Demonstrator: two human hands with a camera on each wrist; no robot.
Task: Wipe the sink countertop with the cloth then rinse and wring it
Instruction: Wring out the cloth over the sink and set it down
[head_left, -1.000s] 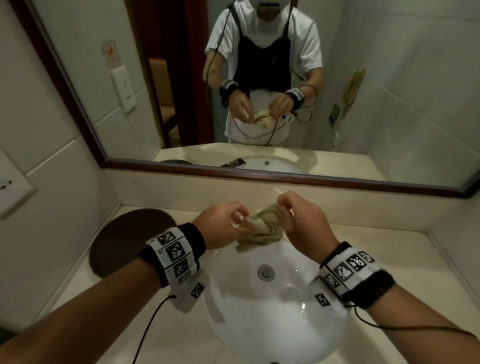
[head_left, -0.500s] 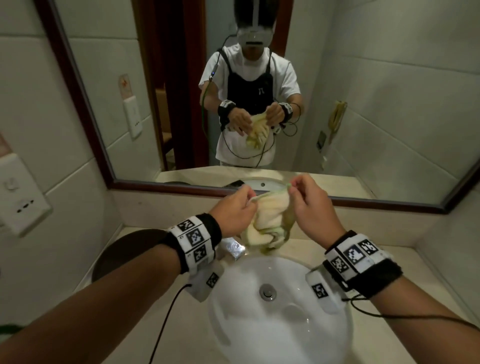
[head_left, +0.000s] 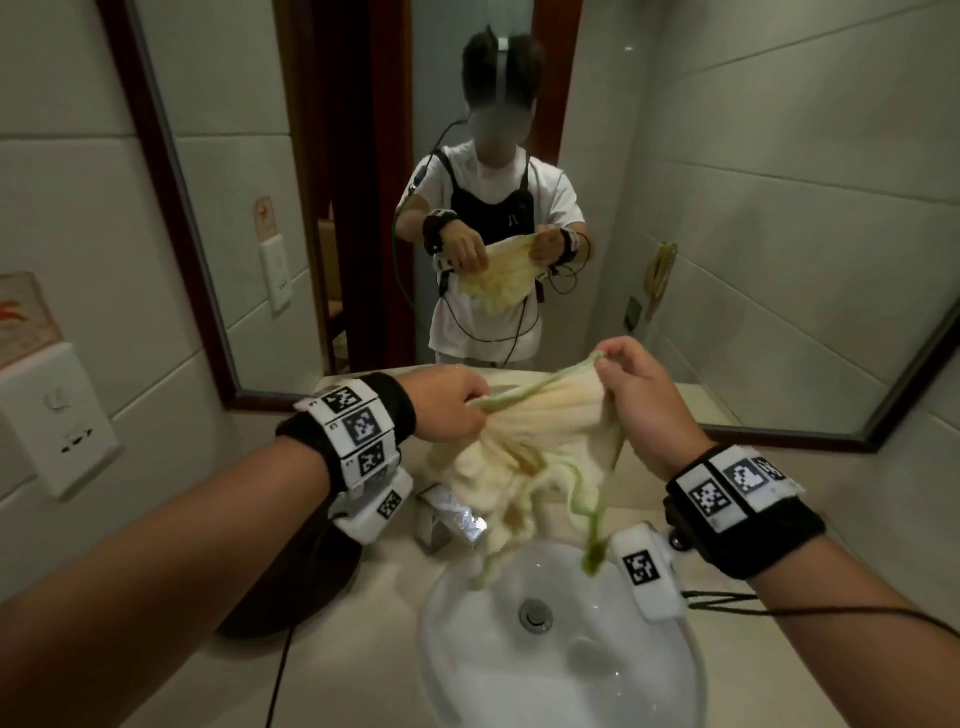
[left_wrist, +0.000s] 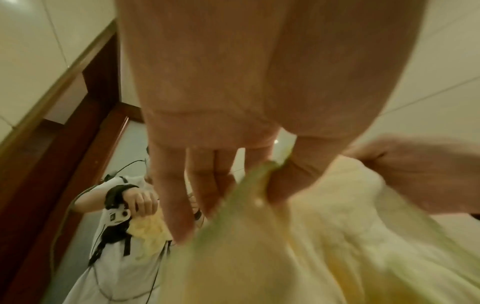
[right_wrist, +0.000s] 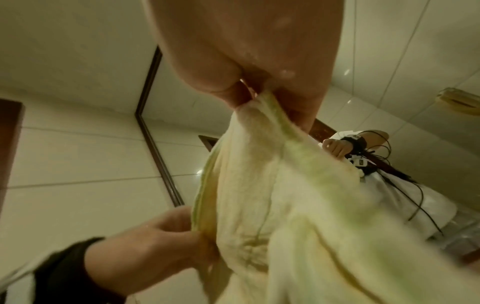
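A pale yellow cloth (head_left: 524, 457) with a green edge hangs spread between my two hands above the white sink basin (head_left: 639, 675). My left hand (head_left: 449, 410) pinches its top left edge, and my right hand (head_left: 631, 387) pinches the top right corner a little higher. The cloth's lower part droops crumpled, its tips dangling over the basin's back rim. In the left wrist view the left hand (left_wrist: 259, 174) nips the cloth (left_wrist: 324, 246) between thumb and forefinger. In the right wrist view the right hand (right_wrist: 262, 96) pinches the cloth (right_wrist: 298, 205).
A chrome tap (head_left: 447, 517) stands behind the basin, partly under the cloth. The beige countertop (head_left: 332, 670) surrounds the basin, with a dark round patch (head_left: 291, 603) at its left. A wood-framed mirror (head_left: 779, 208) fills the back wall. A wall socket (head_left: 57, 421) sits at left.
The bunched cloth has been raised from just over the basin and pulled open. My hands have moved apart and upward, the right one higher, and the cloth now hangs spread between them.
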